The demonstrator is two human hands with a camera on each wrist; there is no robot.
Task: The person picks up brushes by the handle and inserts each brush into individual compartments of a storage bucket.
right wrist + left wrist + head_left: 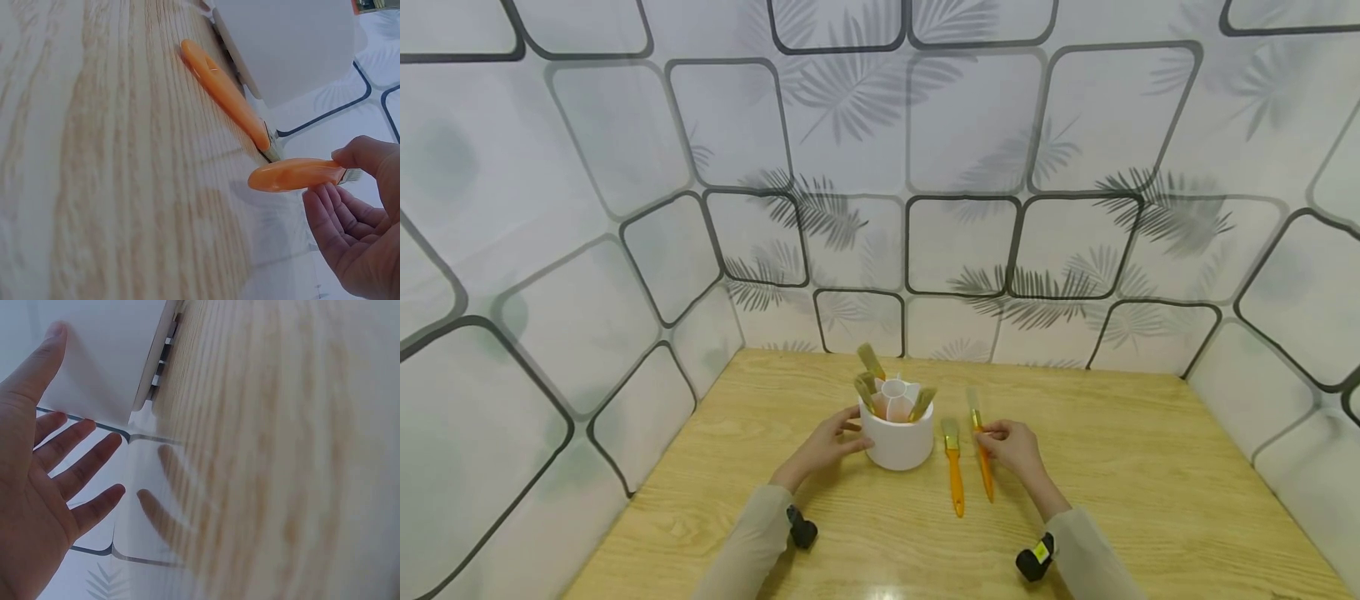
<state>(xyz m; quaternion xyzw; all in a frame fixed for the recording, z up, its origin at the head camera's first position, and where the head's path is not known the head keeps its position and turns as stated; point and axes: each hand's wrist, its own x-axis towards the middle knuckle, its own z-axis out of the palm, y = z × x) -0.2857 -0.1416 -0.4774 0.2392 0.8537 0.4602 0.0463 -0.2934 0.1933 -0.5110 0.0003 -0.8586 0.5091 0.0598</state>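
Note:
A white round holder (898, 448) with inner compartments stands on the table, several paintbrushes (922, 403) in it with bristles up. At its left side is my left hand (823, 450), fingers spread and fairly straight. The thumb rests against the holder wall (103, 356) in the left wrist view. My right hand (1015, 448) pinches a paintbrush with an orange handle (294, 174) between thumb and fingers, near the top of the handle. Its handle end looks slightly raised off the table. Another orange-handled paintbrush (955, 482) lies between the holder and that hand, bristles pointing away from me.
The wood-grain table (1150, 483) reaches back to a patterned curtain (962, 250), which also closes off the left and right sides. Small black devices sit on both wrists, by the light sleeves (748, 533).

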